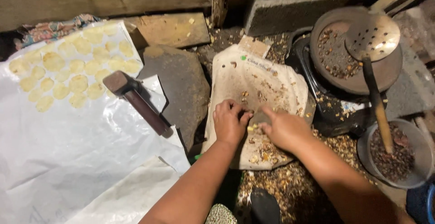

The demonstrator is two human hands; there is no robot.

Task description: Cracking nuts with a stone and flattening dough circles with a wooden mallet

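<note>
My left hand (230,120) and my right hand (283,128) meet over a dirty cloth sack (253,81) spread on the ground. Their fingertips pinch at small yellowish kernels (251,127) lying between them, among loose husks. Whether either hand grips a kernel is unclear. A wooden mallet (138,98) lies to the left, on a white plastic sheet (68,147).
Several flattened yellow discs (72,65) lie on the sheet's far corner. A flat dark stone (181,88) sits beside the sack. At right, a round pan (353,52) holds a perforated ladle (372,36), and a grey bowl (419,151) holds dark seeds. Husks (290,187) litter the ground.
</note>
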